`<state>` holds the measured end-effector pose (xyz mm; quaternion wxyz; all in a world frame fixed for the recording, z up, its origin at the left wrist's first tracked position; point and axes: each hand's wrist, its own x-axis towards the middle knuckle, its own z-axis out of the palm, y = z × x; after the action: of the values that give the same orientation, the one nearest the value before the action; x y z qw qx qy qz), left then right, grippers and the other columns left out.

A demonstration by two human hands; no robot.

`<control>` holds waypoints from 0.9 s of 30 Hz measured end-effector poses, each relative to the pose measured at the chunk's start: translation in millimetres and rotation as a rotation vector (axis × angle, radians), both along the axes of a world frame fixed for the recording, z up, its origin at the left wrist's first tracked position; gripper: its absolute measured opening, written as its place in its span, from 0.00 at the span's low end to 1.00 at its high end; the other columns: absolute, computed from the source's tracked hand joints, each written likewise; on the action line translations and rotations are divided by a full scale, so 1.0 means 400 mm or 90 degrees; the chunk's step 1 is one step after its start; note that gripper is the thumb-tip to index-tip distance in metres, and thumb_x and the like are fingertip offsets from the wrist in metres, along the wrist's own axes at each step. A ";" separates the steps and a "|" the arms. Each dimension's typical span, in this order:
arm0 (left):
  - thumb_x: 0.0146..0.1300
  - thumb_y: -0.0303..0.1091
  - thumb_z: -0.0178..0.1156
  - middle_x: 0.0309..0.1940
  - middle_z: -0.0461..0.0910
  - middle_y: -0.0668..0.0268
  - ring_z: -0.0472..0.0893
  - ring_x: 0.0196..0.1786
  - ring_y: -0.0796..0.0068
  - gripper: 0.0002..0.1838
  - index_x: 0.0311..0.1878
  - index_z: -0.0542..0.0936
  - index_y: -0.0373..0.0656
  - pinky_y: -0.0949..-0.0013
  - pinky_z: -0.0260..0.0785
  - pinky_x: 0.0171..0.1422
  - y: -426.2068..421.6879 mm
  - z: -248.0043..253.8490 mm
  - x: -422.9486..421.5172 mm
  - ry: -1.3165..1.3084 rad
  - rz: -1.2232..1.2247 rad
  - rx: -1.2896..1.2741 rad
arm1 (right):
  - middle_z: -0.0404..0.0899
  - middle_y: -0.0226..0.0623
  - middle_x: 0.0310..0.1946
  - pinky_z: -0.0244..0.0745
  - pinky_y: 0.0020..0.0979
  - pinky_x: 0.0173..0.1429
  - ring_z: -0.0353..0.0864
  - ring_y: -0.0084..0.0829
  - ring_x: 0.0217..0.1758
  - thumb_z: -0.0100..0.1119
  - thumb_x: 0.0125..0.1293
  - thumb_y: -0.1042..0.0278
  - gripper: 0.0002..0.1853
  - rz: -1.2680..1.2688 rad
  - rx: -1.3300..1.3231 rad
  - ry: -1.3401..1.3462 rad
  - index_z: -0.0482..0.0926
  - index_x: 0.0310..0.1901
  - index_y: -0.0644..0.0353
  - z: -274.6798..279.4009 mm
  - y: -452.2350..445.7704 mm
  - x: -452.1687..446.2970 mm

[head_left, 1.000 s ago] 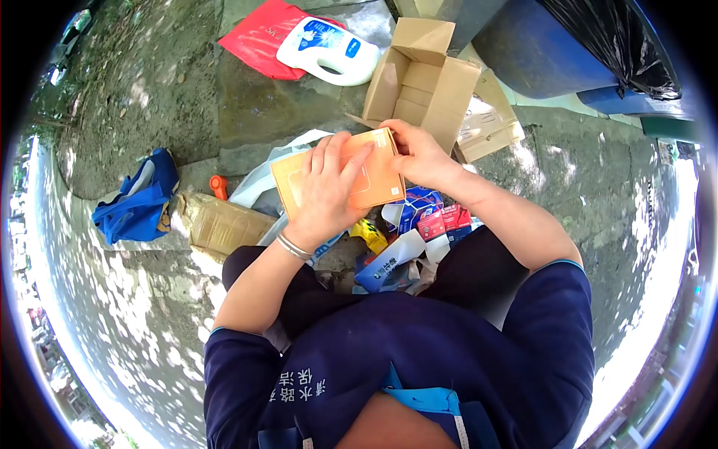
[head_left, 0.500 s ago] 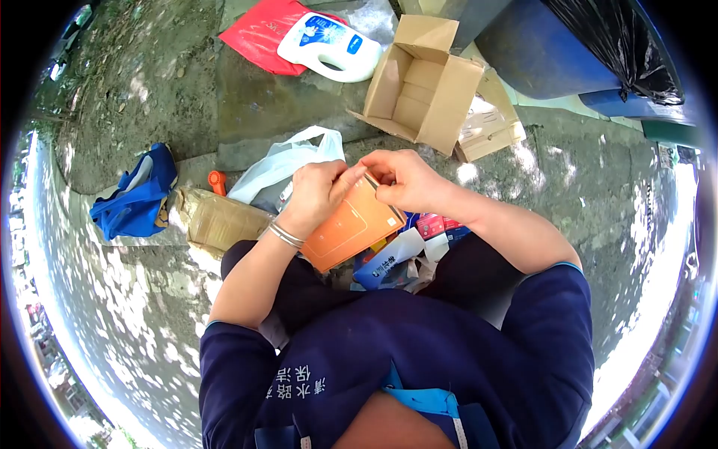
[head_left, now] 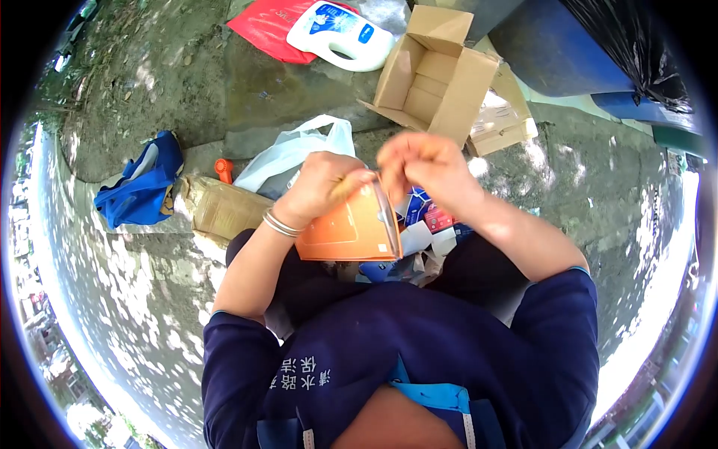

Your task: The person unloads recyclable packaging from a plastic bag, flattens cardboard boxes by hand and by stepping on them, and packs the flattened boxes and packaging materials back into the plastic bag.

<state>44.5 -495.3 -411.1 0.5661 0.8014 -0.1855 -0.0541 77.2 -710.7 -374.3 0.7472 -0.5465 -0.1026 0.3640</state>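
Note:
An orange cardboard box (head_left: 344, 228), flat and printed with pale outlines, is tilted above my lap. My left hand (head_left: 323, 187), with bangles at the wrist, grips its upper edge, thumb along the top. The box's narrow right side faces up and looks partly opened. Just right of that side is my right hand (head_left: 434, 168), its bent fingers smeared by motion; whether they touch the box is unclear. Below and beside it, between my legs, lie several small cartons, among them a pink-red box (head_left: 437, 215) and a blue box (head_left: 415, 203).
Ahead stand an open brown carton (head_left: 434, 78), a white detergent bottle (head_left: 342, 34) and a red bag (head_left: 273, 28). A white plastic bag (head_left: 299, 153), a taped brown parcel (head_left: 224, 209), an orange object (head_left: 224, 169) and a blue bag (head_left: 142, 191) lie left. Blue bins (head_left: 561, 49) are upper right.
My right hand has come off the box's upper corner and moved slightly right. The orange box has turned, showing more of its narrow side. My left hand keeps its hold.

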 end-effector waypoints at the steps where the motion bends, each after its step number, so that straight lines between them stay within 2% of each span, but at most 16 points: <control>1: 0.65 0.47 0.56 0.16 0.72 0.56 0.73 0.22 0.52 0.20 0.25 0.78 0.40 0.59 0.65 0.28 -0.022 0.000 -0.006 -0.051 -0.007 0.086 | 0.79 0.39 0.33 0.75 0.24 0.33 0.79 0.25 0.26 0.43 0.60 0.82 0.16 -0.019 -0.026 -0.024 0.73 0.49 0.68 -0.005 0.002 0.024; 2: 0.66 0.45 0.56 0.16 0.72 0.56 0.74 0.22 0.52 0.19 0.26 0.79 0.40 0.60 0.65 0.27 -0.034 0.001 -0.007 -0.107 -0.018 0.173 | 0.79 0.38 0.37 0.75 0.24 0.34 0.79 0.25 0.27 0.46 0.62 0.81 0.15 -0.042 -0.050 -0.051 0.72 0.51 0.67 -0.012 0.002 0.044; 3: 0.67 0.44 0.56 0.17 0.73 0.56 0.75 0.20 0.59 0.18 0.30 0.81 0.39 0.62 0.66 0.27 -0.036 -0.003 -0.002 -0.105 -0.011 0.169 | 0.77 0.36 0.43 0.76 0.25 0.37 0.78 0.24 0.33 0.53 0.67 0.73 0.15 -0.016 -0.109 -0.095 0.70 0.55 0.65 -0.026 -0.002 0.059; 4: 0.67 0.44 0.56 0.17 0.73 0.56 0.75 0.20 0.59 0.18 0.30 0.81 0.39 0.62 0.66 0.27 -0.030 -0.007 0.008 -0.108 -0.011 0.168 | 0.77 0.36 0.43 0.76 0.25 0.37 0.78 0.24 0.33 0.53 0.67 0.73 0.15 -0.017 -0.110 -0.098 0.70 0.55 0.65 -0.046 -0.002 0.061; 6: 0.69 0.45 0.53 0.17 0.74 0.56 0.75 0.20 0.66 0.19 0.34 0.82 0.39 0.65 0.67 0.27 -0.003 -0.022 0.021 0.036 0.177 0.075 | 0.77 0.37 0.42 0.76 0.25 0.40 0.78 0.23 0.38 0.58 0.68 0.63 0.19 -0.025 -0.130 -0.227 0.70 0.55 0.65 -0.078 0.006 0.056; 7: 0.71 0.48 0.51 0.17 0.73 0.56 0.74 0.20 0.68 0.21 0.36 0.83 0.38 0.67 0.66 0.27 0.008 -0.034 0.031 0.050 0.245 -0.021 | 0.77 0.37 0.42 0.75 0.24 0.42 0.77 0.22 0.41 0.61 0.66 0.58 0.24 0.025 -0.214 -0.293 0.68 0.56 0.64 -0.079 0.003 0.052; 10: 0.71 0.47 0.50 0.17 0.74 0.57 0.74 0.20 0.70 0.22 0.38 0.83 0.37 0.67 0.66 0.26 0.058 -0.034 0.050 -0.029 0.307 0.075 | 0.79 0.34 0.32 0.74 0.22 0.34 0.77 0.19 0.29 0.58 0.68 0.53 0.21 0.189 -0.314 -0.143 0.75 0.49 0.66 -0.043 0.020 0.033; 11: 0.72 0.49 0.50 0.17 0.74 0.64 0.71 0.22 0.78 0.25 0.34 0.81 0.34 0.69 0.64 0.27 0.069 -0.030 0.049 -0.031 0.295 0.137 | 0.78 0.32 0.25 0.72 0.20 0.28 0.75 0.18 0.22 0.54 0.69 0.50 0.21 0.144 -0.273 -0.133 0.77 0.43 0.66 -0.056 0.027 0.020; 12: 0.72 0.49 0.50 0.17 0.74 0.64 0.71 0.22 0.78 0.25 0.34 0.81 0.34 0.69 0.64 0.27 0.072 -0.031 0.048 -0.031 0.296 0.136 | 0.78 0.32 0.25 0.72 0.20 0.28 0.75 0.18 0.22 0.54 0.69 0.50 0.21 0.145 -0.274 -0.133 0.77 0.43 0.66 -0.049 0.026 0.023; 14: 0.73 0.51 0.48 0.18 0.72 0.71 0.67 0.24 0.83 0.28 0.29 0.78 0.33 0.72 0.63 0.28 0.076 -0.032 0.048 0.078 0.306 -0.014 | 0.77 0.32 0.21 0.71 0.20 0.26 0.75 0.19 0.20 0.52 0.70 0.49 0.21 0.109 -0.193 0.026 0.77 0.40 0.64 -0.027 0.024 0.029; 18: 0.73 0.53 0.45 0.20 0.70 0.73 0.64 0.26 0.83 0.30 0.27 0.75 0.33 0.73 0.62 0.30 0.069 -0.026 0.058 0.120 0.349 -0.045 | 0.75 0.31 0.18 0.70 0.21 0.24 0.73 0.20 0.17 0.50 0.71 0.47 0.22 0.004 -0.103 0.063 0.77 0.37 0.62 -0.044 0.042 0.036; 20: 0.73 0.55 0.45 0.22 0.73 0.70 0.66 0.28 0.83 0.31 0.29 0.76 0.32 0.73 0.64 0.32 0.073 -0.049 0.069 0.119 0.401 -0.080 | 0.77 0.32 0.24 0.71 0.21 0.27 0.74 0.20 0.21 0.52 0.70 0.47 0.22 0.002 -0.078 0.043 0.76 0.43 0.63 -0.050 0.040 0.048; 22: 0.73 0.56 0.44 0.23 0.74 0.70 0.68 0.28 0.82 0.32 0.29 0.76 0.32 0.73 0.65 0.33 0.067 -0.048 0.076 0.122 0.420 -0.091 | 0.79 0.32 0.32 0.75 0.22 0.34 0.77 0.19 0.30 0.58 0.68 0.53 0.21 0.025 -0.207 -0.117 0.74 0.51 0.64 -0.056 0.052 0.047; 23: 0.72 0.57 0.44 0.24 0.75 0.69 0.69 0.29 0.82 0.33 0.29 0.77 0.31 0.73 0.66 0.34 0.064 -0.048 0.078 0.128 0.436 -0.101 | 0.78 0.32 0.39 0.76 0.23 0.40 0.77 0.18 0.38 0.62 0.66 0.60 0.24 -0.024 -0.170 -0.394 0.69 0.57 0.65 -0.131 0.060 0.038; 24: 0.72 0.57 0.44 0.24 0.75 0.69 0.69 0.29 0.82 0.33 0.29 0.77 0.31 0.73 0.66 0.34 0.064 -0.051 0.079 0.126 0.435 -0.102 | 0.78 0.33 0.41 0.77 0.24 0.42 0.78 0.18 0.42 0.63 0.65 0.64 0.23 0.004 -0.237 -0.373 0.69 0.57 0.65 -0.096 0.065 0.032; 27: 0.72 0.59 0.43 0.24 0.77 0.68 0.71 0.30 0.82 0.34 0.29 0.77 0.31 0.73 0.67 0.36 0.068 -0.064 0.081 0.112 0.439 -0.122 | 0.78 0.33 0.41 0.77 0.24 0.42 0.77 0.18 0.41 0.62 0.66 0.62 0.22 0.009 -0.160 -0.286 0.69 0.56 0.65 -0.097 0.071 0.033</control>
<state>76.9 -468.3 -436.6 0.6375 0.7523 0.1408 0.0890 90.3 -682.1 -413.2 0.6292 -0.7015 -0.2237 0.2490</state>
